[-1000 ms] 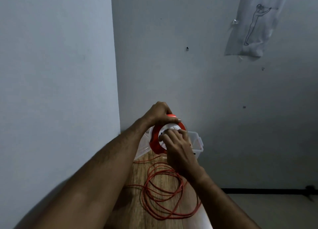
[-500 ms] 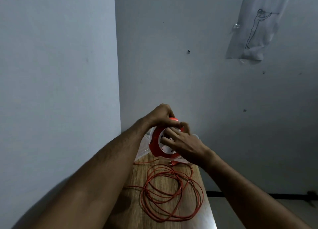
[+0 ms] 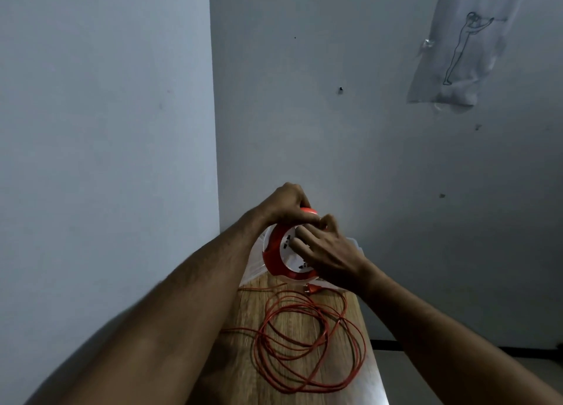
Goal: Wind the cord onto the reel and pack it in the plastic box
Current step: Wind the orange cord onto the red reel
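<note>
While held upright above the far end of the narrow wood-grain tabletop, round orange plastic reel with white socket face gripped at its top rim, 12 o'clock, by left hand, fingers curled closed over the orange edge. Right hand spread flat across the white face from 3 o'clock, fingers half bent, apparently turning the hub; exact hold on any knob not discernible. Thin orange cord mostly unwound, lying in loose overlapping loops at 6 o'clock of the reel, orange plug just below the reel's lower edge. Clear plastic box directly behind the reel, toward 12 o'clock, partly hidden.

Likely trouble: crossed loops snagging into a knot under fast winding; slack dragged off the right table edge; plug catching at the reel mouth; top-rim grip slipping under torque, tilting the reel against the box.
</note>
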Demonstrator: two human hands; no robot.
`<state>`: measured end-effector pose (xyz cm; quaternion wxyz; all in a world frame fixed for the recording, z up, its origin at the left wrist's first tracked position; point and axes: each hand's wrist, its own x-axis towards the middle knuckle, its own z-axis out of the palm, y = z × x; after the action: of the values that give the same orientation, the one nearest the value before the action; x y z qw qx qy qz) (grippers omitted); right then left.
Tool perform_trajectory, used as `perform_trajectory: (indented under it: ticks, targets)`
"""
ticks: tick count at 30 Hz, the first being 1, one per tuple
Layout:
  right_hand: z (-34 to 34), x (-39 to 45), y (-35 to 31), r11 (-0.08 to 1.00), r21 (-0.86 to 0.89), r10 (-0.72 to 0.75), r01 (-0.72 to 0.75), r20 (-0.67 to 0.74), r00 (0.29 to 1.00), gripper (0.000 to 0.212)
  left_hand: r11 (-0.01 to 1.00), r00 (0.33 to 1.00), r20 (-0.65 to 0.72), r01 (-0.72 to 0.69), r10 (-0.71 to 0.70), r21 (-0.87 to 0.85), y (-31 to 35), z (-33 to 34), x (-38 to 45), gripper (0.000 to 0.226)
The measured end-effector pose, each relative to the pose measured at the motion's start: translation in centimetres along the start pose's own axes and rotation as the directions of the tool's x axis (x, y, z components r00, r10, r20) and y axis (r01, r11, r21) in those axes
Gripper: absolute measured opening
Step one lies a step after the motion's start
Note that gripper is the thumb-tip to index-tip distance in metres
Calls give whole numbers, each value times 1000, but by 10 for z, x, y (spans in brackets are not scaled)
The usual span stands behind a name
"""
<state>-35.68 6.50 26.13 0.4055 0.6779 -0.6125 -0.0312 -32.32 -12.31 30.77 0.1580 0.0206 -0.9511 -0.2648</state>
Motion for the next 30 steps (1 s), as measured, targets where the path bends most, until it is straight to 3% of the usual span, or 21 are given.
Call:
perform_trajectory:
  ticks: [7,9,11,15,18,20,21,22,23,24,25,27,28,29,30]
  targets:
    - [6,-1,-10,882,316,362,-349,18,932,67,1000,998,-67,-17,16,-19,4,5,-1,40]
    - [5,-2,-17,830,361,462,-424,-21,887,66,999,997,-76,-3,0,-41,3,5,-1,42]
    - [7,0,-26,735,435,599,-519,-60,798,62,998,995,-101,17,-24,-67,2,6,0,42]
    - [10,16,-51,318,594,910,-739,28,414,64,995,985,-164,47,-61,-89,3,10,1,48]
    - [6,33,-70,-96,662,977,-743,205,56,52,996,990,-131,50,-59,-68,7,17,0,43]
    - [5,44,-74,-443,641,893,-627,382,-239,49,999,992,-116,37,-41,-34,8,25,-2,43]
    - [1,51,-72,-641,619,767,-454,510,-389,53,999,994,-103,33,-35,-23,8,29,-3,44]
    - [-3,55,-69,-794,582,587,-176,661,-467,56,999,996,-89,30,-31,-15,6,33,-5,46]
    - [-9,57,-66,-852,518,432,76,777,-458,56,999,997,-75,34,-35,-5,4,35,-6,48]
    - [-12,56,-64,-861,466,354,202,836,-419,54,999,997,-69,45,-45,2,1,36,-8,48]
    - [-16,53,-63,-877,442,346,190,853,-390,50,998,995,-70,66,-66,-1,-4,35,-10,46]
    - [-15,42,-67,-847,513,526,-136,778,-344,31,993,990,-83,117,-118,-21,-12,30,-13,43]
    - [-12,34,-71,-718,597,694,-359,658,-293,26,991,988,-74,131,-133,-30,-17,29,-15,44]
    - [-7,25,-75,-499,655,849,-568,501,-168,25,990,989,-54,137,-138,-34,-20,28,-17,44]
    - [-4,16,-78,-230,679,941,-697,338,18,25,990,990,-35,138,-139,-31,-22,28,-19,44]
